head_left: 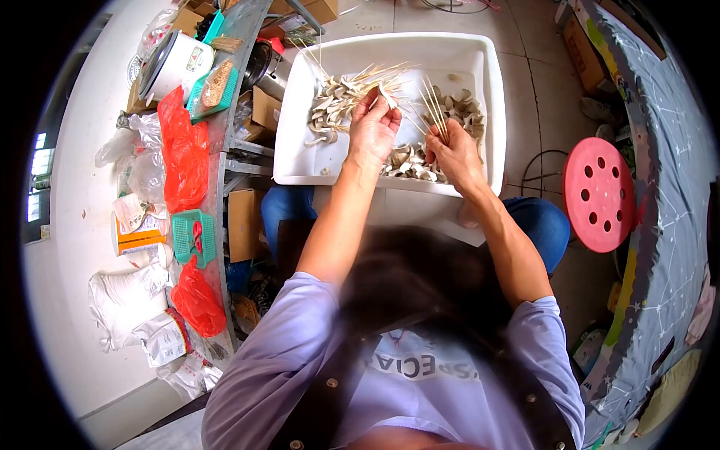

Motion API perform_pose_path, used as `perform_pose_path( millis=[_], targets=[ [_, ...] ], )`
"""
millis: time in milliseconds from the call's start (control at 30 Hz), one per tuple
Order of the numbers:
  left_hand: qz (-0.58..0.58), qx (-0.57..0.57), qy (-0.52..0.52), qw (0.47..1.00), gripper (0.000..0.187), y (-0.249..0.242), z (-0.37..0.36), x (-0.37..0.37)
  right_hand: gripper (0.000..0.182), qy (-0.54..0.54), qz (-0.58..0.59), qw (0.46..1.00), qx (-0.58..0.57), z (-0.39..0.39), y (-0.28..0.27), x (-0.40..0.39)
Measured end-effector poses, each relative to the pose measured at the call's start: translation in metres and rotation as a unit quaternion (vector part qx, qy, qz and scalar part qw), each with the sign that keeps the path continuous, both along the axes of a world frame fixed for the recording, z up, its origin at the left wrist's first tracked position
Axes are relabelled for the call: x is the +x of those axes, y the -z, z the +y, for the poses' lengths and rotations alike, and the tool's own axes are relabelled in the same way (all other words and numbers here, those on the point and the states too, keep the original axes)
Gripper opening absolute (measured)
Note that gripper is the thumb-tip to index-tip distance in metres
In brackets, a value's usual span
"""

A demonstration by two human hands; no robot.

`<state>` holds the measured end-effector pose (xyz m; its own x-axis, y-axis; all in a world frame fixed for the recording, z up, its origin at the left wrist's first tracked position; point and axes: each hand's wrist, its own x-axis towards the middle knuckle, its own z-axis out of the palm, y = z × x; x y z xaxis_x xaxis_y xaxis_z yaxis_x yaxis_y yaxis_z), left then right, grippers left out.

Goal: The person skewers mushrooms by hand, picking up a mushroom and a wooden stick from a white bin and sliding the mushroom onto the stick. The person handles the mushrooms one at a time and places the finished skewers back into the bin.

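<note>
My left hand (373, 129) is over the middle of a white plastic tub (289, 154), its fingers pinching an oyster mushroom piece (388, 97). Closed round the lower ends of several bamboo skewers (434, 106) is my right hand (456, 151), with the sticks pointing up and away. Loose mushroom pieces (411, 162) lie in the tub beneath and beside my right hand. To the left of my left hand, skewers threaded with mushroom pieces (330, 112) form a pile, their bare ends (386, 75) fanning to the right.
A metal shelf (217, 161) at left carries red plastic bags (184, 154), a green basket (193, 238) with red-handled scissors (197, 237), and a white bucket (178, 66). At right stand a pink stool (598, 195) and a cloth-covered surface (664, 187).
</note>
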<state>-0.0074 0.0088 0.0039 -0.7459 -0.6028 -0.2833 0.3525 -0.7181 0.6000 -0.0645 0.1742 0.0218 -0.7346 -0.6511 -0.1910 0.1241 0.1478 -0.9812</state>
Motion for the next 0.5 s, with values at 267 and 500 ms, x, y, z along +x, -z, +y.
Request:
perform_pose_path(
  millis=[267,500],
  targets=[
    [-0.088,-0.005,-0.002,0.996,0.022,0.005,0.003,-0.006,0.017,-0.032,-0.023,0.999,0.015,-0.003,0.005,-0.004],
    [-0.147,-0.011,-0.087,0.985,0.015,0.025,-0.086,-0.02,0.021,0.087,0.039,0.995,-0.016,0.011,-0.002,-0.033]
  ],
)
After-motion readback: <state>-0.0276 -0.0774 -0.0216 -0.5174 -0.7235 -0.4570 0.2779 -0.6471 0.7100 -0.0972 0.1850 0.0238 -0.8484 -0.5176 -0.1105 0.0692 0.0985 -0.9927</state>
